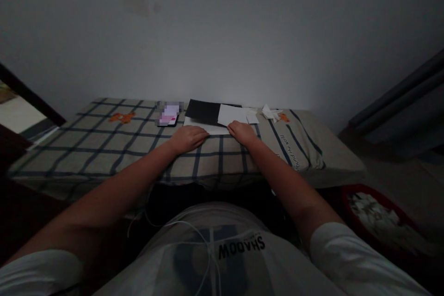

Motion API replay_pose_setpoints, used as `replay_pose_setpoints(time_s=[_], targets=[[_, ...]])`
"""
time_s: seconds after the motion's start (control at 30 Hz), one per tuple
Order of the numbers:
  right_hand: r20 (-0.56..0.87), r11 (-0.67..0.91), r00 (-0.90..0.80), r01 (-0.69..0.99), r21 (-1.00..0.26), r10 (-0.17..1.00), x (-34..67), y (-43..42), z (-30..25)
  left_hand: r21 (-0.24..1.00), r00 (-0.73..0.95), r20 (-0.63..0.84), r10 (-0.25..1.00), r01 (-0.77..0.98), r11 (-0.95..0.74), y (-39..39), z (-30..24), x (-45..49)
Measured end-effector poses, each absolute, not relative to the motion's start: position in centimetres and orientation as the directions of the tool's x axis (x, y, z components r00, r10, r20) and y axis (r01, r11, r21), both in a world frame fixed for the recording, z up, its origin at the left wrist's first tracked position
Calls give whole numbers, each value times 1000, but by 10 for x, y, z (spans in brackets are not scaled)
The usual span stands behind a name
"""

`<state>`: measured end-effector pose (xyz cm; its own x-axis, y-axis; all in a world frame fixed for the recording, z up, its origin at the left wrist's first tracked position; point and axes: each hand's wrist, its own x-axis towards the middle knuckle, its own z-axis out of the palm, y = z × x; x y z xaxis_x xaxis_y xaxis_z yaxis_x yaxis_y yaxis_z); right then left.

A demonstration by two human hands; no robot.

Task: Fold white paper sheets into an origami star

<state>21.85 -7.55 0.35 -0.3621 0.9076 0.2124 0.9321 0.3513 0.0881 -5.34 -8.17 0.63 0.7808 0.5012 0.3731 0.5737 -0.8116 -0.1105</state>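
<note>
My left hand (190, 138) lies with fingers extended at the near left edge of a white sheet (211, 129) on the table. Above that sheet a black sheet (204, 112) is tilted, its left end raised. A smaller white paper (233, 114) overlaps the right end of the black one. My right hand (242, 132) is closed in a pinch at the near corner of this white paper, where it meets the black sheet. Whether its fingers also grip the black sheet I cannot tell.
A checked cloth (138, 148) covers the table against the wall. A phone (169, 115) lies left of the papers. Crumpled white paper (270, 113) and orange pieces (122, 117) lie on the cloth. A red bin (350, 189) holding white scraps stands at lower right.
</note>
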Motion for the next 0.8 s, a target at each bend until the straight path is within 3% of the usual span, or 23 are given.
replay_pose_setpoints(time_s=[0.13,0.4,0.6,0.7,0.8], targets=[[147,392,-410,910,138,900,216,-77,7,-117,783,439,440,536,-836,-78,13,-58],[84,500,-528,836,224,845,220,-74,10,41,698,321,641,666,-745,-49,2,-61],[67,566,-591,794,222,804,231,-73,11,104,692,318,648,654,-749,-47,-5,-69],[155,557,-565,825,97,811,236,-70,10,130,698,311,645,641,-756,-49,-2,-69],[320,468,-400,867,-171,859,238,-63,9,168,707,266,656,636,-753,-49,8,-68]])
